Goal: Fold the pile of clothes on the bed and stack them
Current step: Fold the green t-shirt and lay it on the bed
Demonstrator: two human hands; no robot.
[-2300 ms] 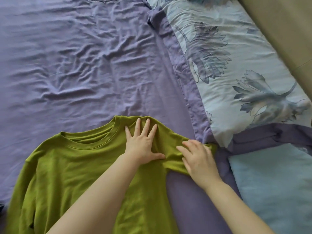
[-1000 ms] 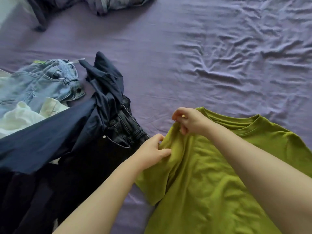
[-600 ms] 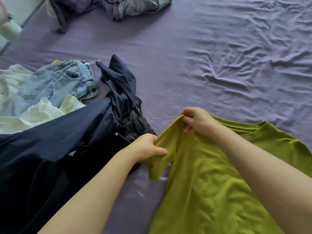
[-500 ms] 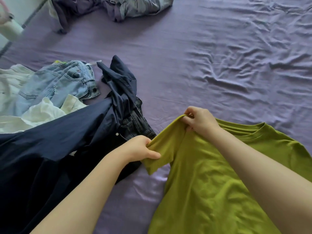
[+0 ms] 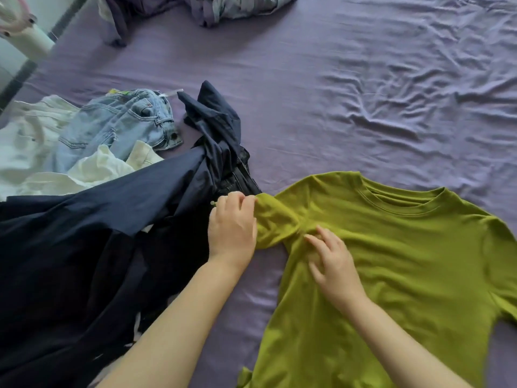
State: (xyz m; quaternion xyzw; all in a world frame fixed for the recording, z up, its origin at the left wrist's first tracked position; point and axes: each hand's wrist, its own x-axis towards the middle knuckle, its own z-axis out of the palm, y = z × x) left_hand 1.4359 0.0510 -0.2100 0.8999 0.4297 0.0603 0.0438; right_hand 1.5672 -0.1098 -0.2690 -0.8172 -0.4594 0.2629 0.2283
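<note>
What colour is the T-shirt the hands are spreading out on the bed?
Olive green, plain, seen in the head view: the T-shirt.

— What's beyond the bed's edge, top left?
— A white post point(image 5: 33, 42) with a pale pink ring point(image 5: 12, 16) on it, beside a wall point(image 5: 60, 7).
— And at the far end?
— A crumpled purple and grey-blue duvet point(image 5: 195, 7) on the creased purple sheet point(image 5: 363, 79).

Green shirt point(image 5: 391, 261) flat; dark pile point(image 5: 84, 233) beside
</note>
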